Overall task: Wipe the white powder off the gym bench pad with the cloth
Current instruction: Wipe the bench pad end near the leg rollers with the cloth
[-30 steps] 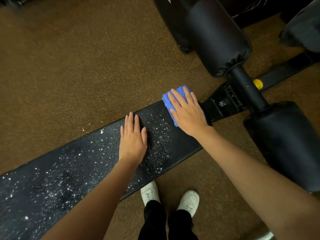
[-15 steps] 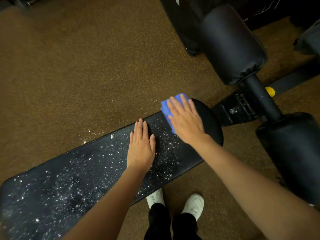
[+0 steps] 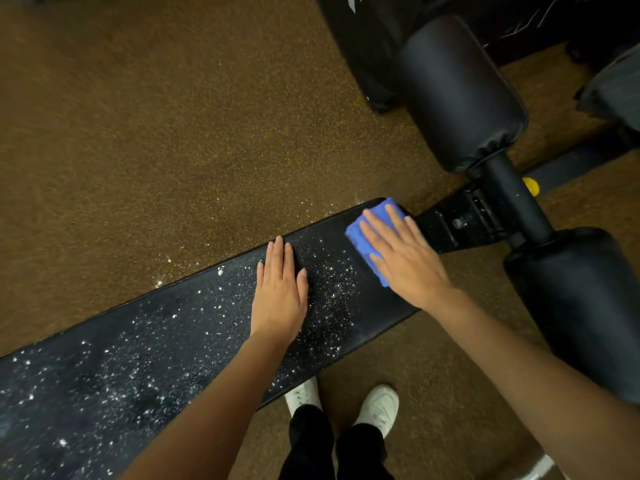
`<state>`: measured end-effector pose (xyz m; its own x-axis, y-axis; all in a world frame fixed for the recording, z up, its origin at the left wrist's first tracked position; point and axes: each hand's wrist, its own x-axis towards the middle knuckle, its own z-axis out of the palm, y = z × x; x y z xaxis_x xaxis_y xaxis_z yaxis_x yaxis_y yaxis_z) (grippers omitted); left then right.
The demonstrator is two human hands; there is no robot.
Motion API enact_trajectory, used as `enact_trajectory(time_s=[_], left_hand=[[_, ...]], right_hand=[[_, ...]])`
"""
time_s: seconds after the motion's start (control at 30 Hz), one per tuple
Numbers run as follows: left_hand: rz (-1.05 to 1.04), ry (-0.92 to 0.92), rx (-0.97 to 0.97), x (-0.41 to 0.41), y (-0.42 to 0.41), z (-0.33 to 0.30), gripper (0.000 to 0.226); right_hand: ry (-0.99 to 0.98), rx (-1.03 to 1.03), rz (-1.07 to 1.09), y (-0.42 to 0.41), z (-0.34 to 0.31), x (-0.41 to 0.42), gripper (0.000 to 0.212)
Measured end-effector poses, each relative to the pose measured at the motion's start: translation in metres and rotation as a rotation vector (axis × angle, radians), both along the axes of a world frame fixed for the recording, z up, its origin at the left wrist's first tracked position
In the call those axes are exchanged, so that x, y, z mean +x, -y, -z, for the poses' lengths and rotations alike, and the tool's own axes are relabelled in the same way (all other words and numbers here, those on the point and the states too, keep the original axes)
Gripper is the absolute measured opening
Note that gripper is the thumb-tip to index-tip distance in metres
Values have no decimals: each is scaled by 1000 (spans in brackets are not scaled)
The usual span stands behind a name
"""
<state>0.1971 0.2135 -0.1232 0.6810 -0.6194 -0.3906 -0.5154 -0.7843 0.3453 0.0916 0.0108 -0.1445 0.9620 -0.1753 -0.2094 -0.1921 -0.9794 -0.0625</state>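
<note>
A long black bench pad (image 3: pixel 166 344) runs from the lower left up to the right. White powder (image 3: pixel 332 292) speckles most of its surface, thickest just right of my left hand. My left hand (image 3: pixel 280 292) lies flat on the pad, fingers together, holding nothing. My right hand (image 3: pixel 401 254) presses flat on a folded blue cloth (image 3: pixel 363 233) at the pad's right end. The cloth shows past my fingers on the left and far side; the rest is hidden under my palm.
Two black roller pads (image 3: pixel 457 95) (image 3: pixel 585 303) on a black bar with a yellow knob (image 3: pixel 530 185) stand right of the pad's end. Brown speckled floor (image 3: pixel 156 140) lies beyond, with some spilled powder by the pad's far edge. My white shoes (image 3: pixel 377 407) stand below.
My right hand with the cloth slid left along the pad, then back to its right end. My left hand stayed flat in place. The view shifted slightly.
</note>
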Motion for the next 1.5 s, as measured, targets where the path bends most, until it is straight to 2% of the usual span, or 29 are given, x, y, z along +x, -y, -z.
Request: enact_trajectory(time_s=[0.1,0.17,0.23,0.33,0.4,0.57,0.63,0.7,0.9,1.13,1.2,1.3,1.37,1.5], left_hand=[[7,3,0,0,-1,-1,54],[5,12,-7,-2,0,1,54],[1,12,-9,-3,1,2,53],[-2,4,-13,-2,1,1,53],[6,-4,-3,-1,0,0,53],[34,5,21,-2,-4,1,54],[31,10,16,-4,-3,3,54],[25,19,11,-5,-3,3,54],[35,-3,17,-3,-4,0,54],[57,15,27,-4,-7,2,54],[59,21,17,-4,-7,3,54],[70,23,8,-2,-9,1,54],[75,11,18,-1,-10,1,54],[94,6,25,0,-12,1,54]], right_hand=[[11,24,310,-6,0,10,57],[21,23,415,-27,0,20,59],[25,21,362,-46,2,17,59],[27,11,111,-56,0,-13,57],[57,-7,47,-45,3,-34,55],[51,-6,455,-27,4,-26,56],[56,-8,518,-40,3,-13,57],[80,-5,484,-57,5,-14,57],[64,24,198,-79,6,-68,57],[47,18,548,-41,4,-16,56],[59,0,499,-59,6,-19,56],[31,19,300,-90,6,-53,57],[27,23,240,-87,6,-70,55],[32,-1,459,-59,1,-41,54]])
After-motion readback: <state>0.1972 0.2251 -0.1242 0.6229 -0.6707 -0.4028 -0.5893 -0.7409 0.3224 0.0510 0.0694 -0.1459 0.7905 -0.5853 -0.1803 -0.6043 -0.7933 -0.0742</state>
